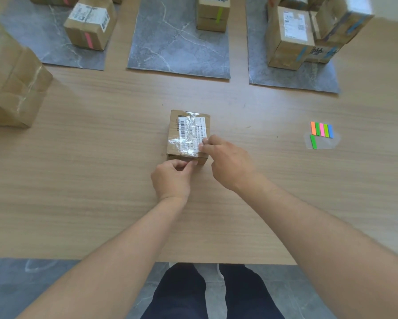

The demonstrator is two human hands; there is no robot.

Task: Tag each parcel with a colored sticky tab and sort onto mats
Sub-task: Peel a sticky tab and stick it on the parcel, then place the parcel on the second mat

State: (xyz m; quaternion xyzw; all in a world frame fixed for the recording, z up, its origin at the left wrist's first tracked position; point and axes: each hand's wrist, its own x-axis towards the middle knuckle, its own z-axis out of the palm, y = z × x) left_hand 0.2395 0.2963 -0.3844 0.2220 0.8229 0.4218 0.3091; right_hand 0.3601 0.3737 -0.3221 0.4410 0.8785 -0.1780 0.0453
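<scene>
Both hands work one parcel (187,132) lying mid-table (101,157), well short of the three mats. The left hand (170,176) has thumb and forefinger pinched against the parcel's near edge; I can't see whether a tab sits under them. The right hand (228,162) curls its fingertips down on the top, steadying it. To do this well, I'd keep that top hand firm, rub the tab flat onto bare cardboard rather than the crinkled tape, and leave its colour showing. The spare tabs (321,132) lie off to the right.
</scene>
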